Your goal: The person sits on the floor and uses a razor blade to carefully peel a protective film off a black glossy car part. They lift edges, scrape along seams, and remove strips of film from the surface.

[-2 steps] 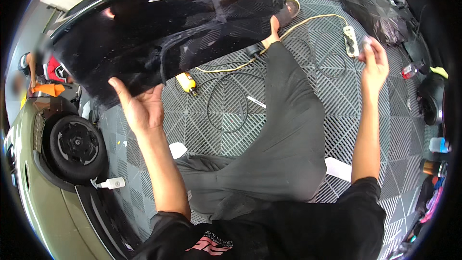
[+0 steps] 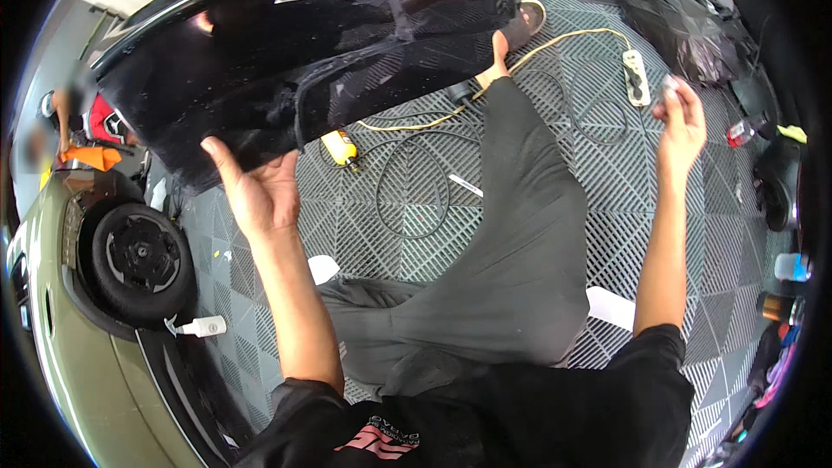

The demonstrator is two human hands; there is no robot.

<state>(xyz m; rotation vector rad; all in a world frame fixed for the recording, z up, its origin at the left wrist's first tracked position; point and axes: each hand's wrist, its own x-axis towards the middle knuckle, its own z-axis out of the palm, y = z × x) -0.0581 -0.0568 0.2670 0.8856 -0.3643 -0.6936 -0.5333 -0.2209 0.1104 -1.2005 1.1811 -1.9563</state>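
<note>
A large glossy black car body panel (image 2: 208,78) fills the upper left, curved along its far edge and speckled with small pale marks. My left hand (image 2: 264,195) grips its near lower edge, thumb on the shiny face and the other fingers partly hidden behind it. My right hand (image 2: 679,126) is raised off to the right, apart from the panel. Its thumb and fingertips are pinched together; whatever is between them is too small to make out. My bare ankle (image 2: 497,65) and shoe (image 2: 530,16) are next to the panel's right end.
A yellow bottle (image 2: 340,147), cables and a power strip (image 2: 636,78) lie on the tiled floor. At left are a green car (image 2: 65,321) with its wheel (image 2: 141,251), a white spray bottle (image 2: 204,327) and a co-worker (image 2: 95,121) with an orange cloth. Black bags (image 2: 685,35) lie at far right.
The whole view has shifted slightly. My right hand sits a touch lower; my left hand keeps its grip on the panel.
</note>
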